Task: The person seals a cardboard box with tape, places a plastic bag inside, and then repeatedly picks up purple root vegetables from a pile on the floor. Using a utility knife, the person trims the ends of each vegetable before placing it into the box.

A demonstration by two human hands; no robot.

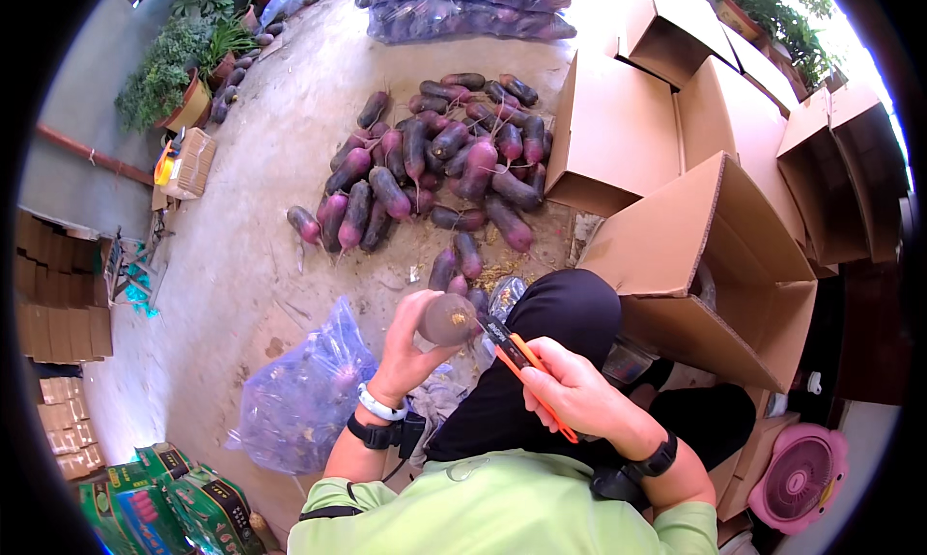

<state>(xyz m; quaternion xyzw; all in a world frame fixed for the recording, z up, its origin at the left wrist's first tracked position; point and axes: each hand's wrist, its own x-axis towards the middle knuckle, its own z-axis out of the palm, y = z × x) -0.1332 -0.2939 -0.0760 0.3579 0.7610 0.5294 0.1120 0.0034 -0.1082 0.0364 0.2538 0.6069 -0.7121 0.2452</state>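
Note:
My left hand [400, 345] grips a dark purple radish [447, 320] with its leaf end turned up toward me. In my right hand [568, 381] is an orange-and-black handled cutting tool [523, 363], its tip beside the radish's right side. Whether the tip touches the skin, I cannot tell. Just beyond the held radish lie a few loose radishes [468, 255]. Farther out, a large pile of purple radishes [434, 142] with thin roots spreads over the concrete floor. Left of my left wrist sits a translucent purple plastic bag [304, 395] with scraps inside.
An open cardboard box [652, 251] stands close on my right, with more cardboard boxes [615, 124] behind. Bags filled with radishes [467, 19] lie at the far side. A pink fan [799, 480] is at lower right; green printed packages [170, 493] are at lower left.

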